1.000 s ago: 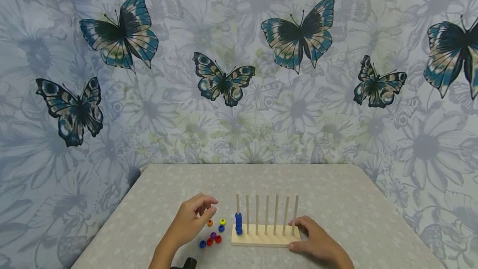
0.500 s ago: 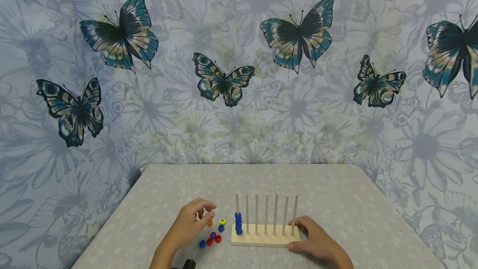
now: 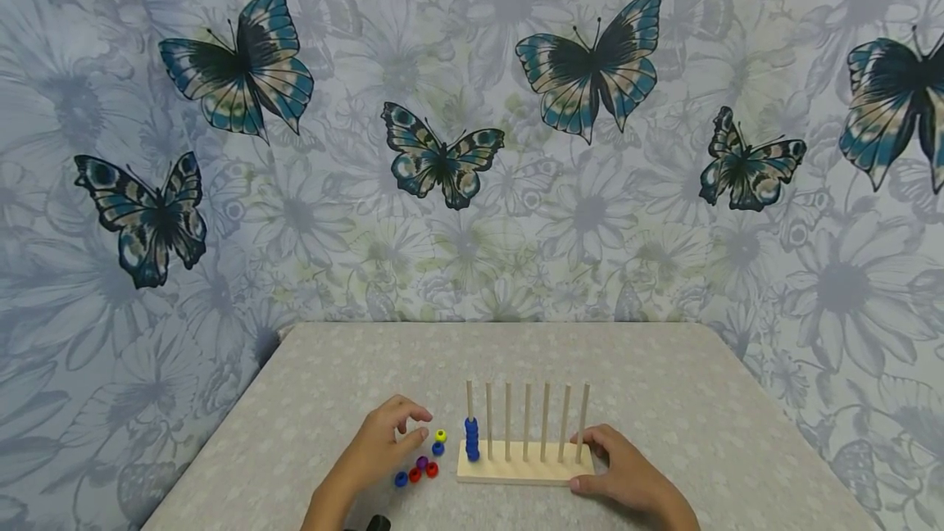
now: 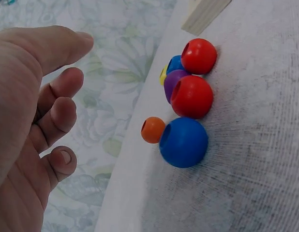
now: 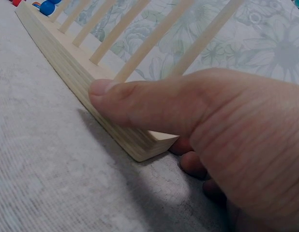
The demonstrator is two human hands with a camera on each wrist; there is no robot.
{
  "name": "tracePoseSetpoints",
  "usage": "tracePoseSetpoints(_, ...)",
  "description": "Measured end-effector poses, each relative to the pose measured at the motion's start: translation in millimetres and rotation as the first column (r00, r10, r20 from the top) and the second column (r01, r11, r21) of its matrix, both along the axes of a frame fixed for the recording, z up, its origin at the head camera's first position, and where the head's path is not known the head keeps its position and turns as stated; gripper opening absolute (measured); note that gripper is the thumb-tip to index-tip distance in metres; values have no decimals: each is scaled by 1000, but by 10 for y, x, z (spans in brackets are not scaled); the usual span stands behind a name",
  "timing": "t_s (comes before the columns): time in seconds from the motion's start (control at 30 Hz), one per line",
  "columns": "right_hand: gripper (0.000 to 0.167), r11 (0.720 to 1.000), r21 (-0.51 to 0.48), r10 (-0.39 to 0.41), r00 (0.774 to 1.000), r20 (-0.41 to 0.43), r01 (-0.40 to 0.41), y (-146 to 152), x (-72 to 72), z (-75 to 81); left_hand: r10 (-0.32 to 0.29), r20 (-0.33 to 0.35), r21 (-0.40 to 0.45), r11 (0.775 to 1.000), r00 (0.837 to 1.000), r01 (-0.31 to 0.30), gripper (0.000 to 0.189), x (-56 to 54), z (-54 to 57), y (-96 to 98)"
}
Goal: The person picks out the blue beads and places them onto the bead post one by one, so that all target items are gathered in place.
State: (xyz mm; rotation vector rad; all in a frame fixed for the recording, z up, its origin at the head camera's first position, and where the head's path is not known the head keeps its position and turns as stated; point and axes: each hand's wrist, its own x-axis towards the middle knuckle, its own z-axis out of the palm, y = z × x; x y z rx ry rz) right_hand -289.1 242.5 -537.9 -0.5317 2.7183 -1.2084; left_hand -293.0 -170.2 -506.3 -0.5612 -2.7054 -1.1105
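Note:
My right hand point(image 3: 627, 474) grips the right end of a pale wooden peg rack point(image 3: 524, 465), thumb on the front edge and fingers behind. On the rack's leftmost peg sits a stack of blue beads point(image 3: 472, 439); the other pegs are bare. My left hand point(image 3: 376, 449) hovers beside loose beads with nothing held, its thumb and loosely bent fingers apart. Nearest it are a yellow bead point(image 3: 440, 436), a blue bead point(image 3: 438, 449), a purple bead point(image 3: 422, 462), a red bead point(image 3: 432, 469) and an orange bead point(image 4: 153, 130), which the left hand hides in the head view.
Another red bead point(image 3: 415, 475) and another blue bead point(image 3: 401, 479) lie at the near side of the group. A pale patterned cloth covers the table point(image 3: 575, 359). Behind it stands a wall point(image 3: 472, 269) with butterfly and flower prints. A black object point(image 3: 378, 523) shows by the left wrist.
My left hand has sunk slightly toward the table and its thumb now covers the orange bead in the head view. The right hand and the rack stay in place.

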Motion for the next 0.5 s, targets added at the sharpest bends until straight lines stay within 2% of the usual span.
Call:
tracePoseSetpoints(0.17,59,1000,-6,-3,1000,6,3,-2,-2,8,-19,28,-7,1000,999,19,17,11,2,24)
tracePoseSetpoints(0.37,58,1000,-3,-1,1000,-2,1,-3,-9,4,-98,31,-40,994,995,99,17,-13,-50,50)
tracePoseSetpoints(0.5,58,1000,-7,6,1000,-6,-6,-1,-13,-3,-104,47,-63,992,993,107,17,-7,-59,77)
